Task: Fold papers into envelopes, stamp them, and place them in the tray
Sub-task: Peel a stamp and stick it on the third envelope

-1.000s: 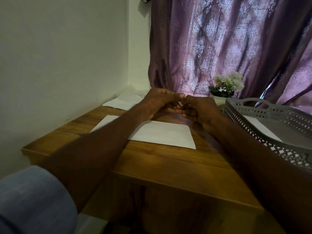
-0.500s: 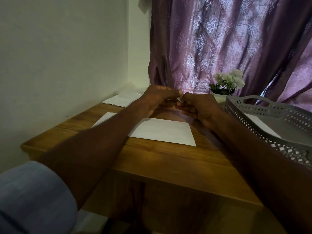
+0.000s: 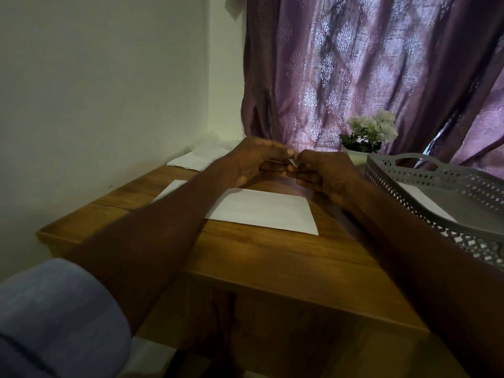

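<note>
Fingertips of left hand (image 3: 255,160) and right hand (image 3: 326,173) pinch a small stamp (image 3: 294,162) above a white envelope (image 3: 261,210) on the table (image 3: 272,263).

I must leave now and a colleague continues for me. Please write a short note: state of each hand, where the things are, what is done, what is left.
Left hand and right hand: both raised above the table, fingertips together, pinching a small piece, likely a stamp.
Envelope: flat on the table beneath the hands, no stamp visible.
Tray: on the right, one white envelope inside.
More papers at the far left corner.
Left: stamp this envelope, put it in the tray, continue.
</note>
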Demonstrator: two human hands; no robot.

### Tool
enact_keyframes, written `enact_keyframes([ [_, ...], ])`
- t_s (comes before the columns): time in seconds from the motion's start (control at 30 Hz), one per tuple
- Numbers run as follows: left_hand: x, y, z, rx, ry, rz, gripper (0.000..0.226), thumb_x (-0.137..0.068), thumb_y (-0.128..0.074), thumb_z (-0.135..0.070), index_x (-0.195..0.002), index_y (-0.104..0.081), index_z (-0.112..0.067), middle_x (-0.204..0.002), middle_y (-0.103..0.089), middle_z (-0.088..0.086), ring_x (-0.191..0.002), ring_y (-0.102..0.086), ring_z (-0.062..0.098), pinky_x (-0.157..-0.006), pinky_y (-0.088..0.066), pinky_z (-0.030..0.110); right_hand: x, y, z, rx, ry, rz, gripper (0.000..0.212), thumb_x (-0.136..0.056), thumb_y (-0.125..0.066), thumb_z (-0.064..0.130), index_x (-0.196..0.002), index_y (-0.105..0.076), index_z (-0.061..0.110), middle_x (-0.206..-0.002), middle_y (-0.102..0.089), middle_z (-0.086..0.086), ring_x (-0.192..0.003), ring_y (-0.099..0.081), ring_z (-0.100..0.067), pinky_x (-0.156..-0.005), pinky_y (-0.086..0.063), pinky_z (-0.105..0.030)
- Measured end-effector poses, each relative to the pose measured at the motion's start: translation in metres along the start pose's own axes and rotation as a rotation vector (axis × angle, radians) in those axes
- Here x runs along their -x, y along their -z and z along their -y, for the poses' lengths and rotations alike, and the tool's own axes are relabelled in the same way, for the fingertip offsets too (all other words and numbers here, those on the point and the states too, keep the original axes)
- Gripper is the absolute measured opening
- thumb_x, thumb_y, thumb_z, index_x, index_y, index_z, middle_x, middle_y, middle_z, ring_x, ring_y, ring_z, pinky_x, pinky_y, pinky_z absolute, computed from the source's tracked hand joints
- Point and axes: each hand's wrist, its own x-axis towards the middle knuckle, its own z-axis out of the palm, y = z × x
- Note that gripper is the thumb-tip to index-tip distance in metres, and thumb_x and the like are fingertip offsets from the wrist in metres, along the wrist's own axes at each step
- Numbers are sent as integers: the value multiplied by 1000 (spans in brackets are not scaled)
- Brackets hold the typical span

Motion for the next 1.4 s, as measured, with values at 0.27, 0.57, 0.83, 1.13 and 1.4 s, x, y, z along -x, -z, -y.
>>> enact_keyframes([
  [0.27, -1, 1, 0, -42, -1, -14, 28, -90, -78, -15, -113, -75, 2, -106, -78, 20, -101, -76, 35, -101, -57, 47, 4, -1, 0, 16, 7, -4, 24, -85, -74, 11, -105, -74, 0, -91, -78, -17, -91, -77, -27, -63, -60, -25],
  [0.57, 0, 2, 1, 1, 15, 31, 33, -92, -76, -22, -116, -74, 1, -112, -76, 21, -106, -74, 35, -102, -57, 43, 5, 0, 1, 33, 2, 8, 20, -82, -80, 13, -99, -73, 5, -88, -79, -14, -93, -77, -28, -70, -62, -29],
  [0.83, 0, 7, 2, -28, 57, 58, 21, -90, -78, -19, -105, -78, -5, -108, -77, 18, -99, -76, 30, -88, -62, 37, 7, -2, 2, 112, 0, 25, 18, -81, -83, 14, -95, -73, 8, -93, -78, -17, -96, -76, -32, -68, -61, -28],
  [1.13, -1, 4, 0, 24, 30, -47, 27, -91, -75, -11, -113, -73, 5, -107, -76, 23, -99, -76, 36, -95, -60, 45, 22, -10, 10, -9, 38, 20, 9, -83, -78, 0, -79, -70, 1, -67, -73, -13, -58, -73, -17, -48, -55, -21],
  [1.4, -2, 3, 0, -3, 8, -51, 15, -93, -73, -10, -103, -76, 0, -98, -78, 18, -92, -77, 31, -99, -58, 44, 23, -12, 9, 0, 87, 2, 10, -83, -79, 1, -81, -69, -2, -68, -71, -14, -55, -71, -13, -48, -53, -19],
])
